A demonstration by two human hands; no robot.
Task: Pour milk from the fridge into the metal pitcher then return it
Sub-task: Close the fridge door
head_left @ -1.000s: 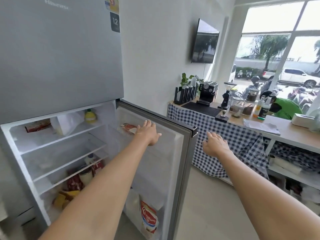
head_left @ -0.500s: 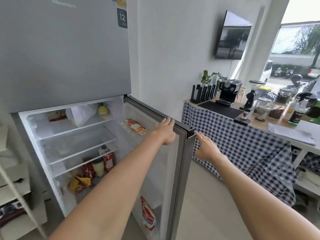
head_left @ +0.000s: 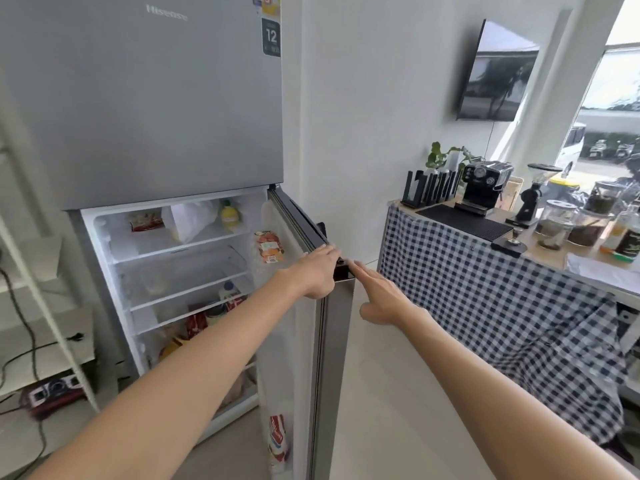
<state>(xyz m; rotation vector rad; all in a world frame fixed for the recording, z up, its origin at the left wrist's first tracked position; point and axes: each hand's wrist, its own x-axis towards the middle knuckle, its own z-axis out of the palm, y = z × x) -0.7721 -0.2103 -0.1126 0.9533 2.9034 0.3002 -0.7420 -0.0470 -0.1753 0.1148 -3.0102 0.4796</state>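
A grey fridge (head_left: 145,109) stands ahead with its lower door (head_left: 337,341) swung open toward me. My left hand (head_left: 315,271) rests on the top inner edge of that door, fingers straight. My right hand (head_left: 379,296) presses flat against the door's outer face near its top corner. Shelves inside hold a white bag (head_left: 188,220), a yellow bottle (head_left: 229,214) and red packs. A white bottle with a blue cap (head_left: 228,291) stands on the lower shelf. I cannot tell which container is the milk. No metal pitcher shows.
A counter with a blue checked cloth (head_left: 485,299) stands to the right, carrying a black espresso machine (head_left: 483,185), a grinder (head_left: 535,192) and glass jars (head_left: 554,226). A white shelf unit (head_left: 45,306) with cables stands left of the fridge. A red-white pouch (head_left: 278,438) sits in the door bin.
My view has turned left and nearer the fridge. My left hand slid along the door's top edge to its outer corner. My right hand reached the door's outer face.
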